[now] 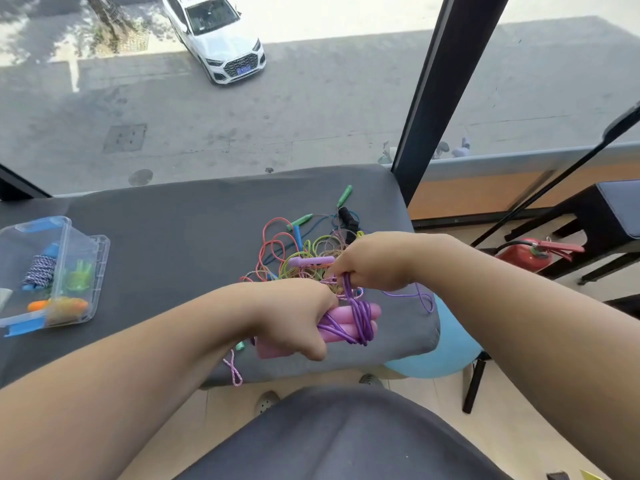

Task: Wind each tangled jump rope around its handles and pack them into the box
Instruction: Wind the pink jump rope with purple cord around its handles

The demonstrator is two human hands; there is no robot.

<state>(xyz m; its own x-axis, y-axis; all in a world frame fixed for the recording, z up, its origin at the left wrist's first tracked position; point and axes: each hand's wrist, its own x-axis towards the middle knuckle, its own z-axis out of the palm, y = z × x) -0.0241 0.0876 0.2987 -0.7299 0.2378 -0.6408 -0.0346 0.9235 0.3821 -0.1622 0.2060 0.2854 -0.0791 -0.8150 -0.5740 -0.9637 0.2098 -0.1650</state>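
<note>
- Over the near edge of the grey-covered table (166,251), in the head view, my left hand (294,315) is clamped round the two pink handles (373,311). They lie side by side, with their ends poking out to the right of my fist.
- My right hand (370,265) sits just above and pinches the purple rope (360,322), which drops from my fingers onto several turns already wound across the handles.
- I judge this to be the winding step, partway through: a slack loop (425,299) of the same rope hangs off the table's right edge, not yet taken up.
- Behind my hands the tangled pile (294,247) of other ropes lies on the table, unsorted, a lilac handle (311,261) just beside my right hand.
- The clear box (98,258) stands open at the far left of the table, well apart from my hands, with a few wound ropes already inside.
- The next move, as I see it, calls for another turn round the handles under steady tension and a firm left grip. The slack should come in without snagging the pile, and the tail then needs tucking before the bundle goes to the box.
</note>
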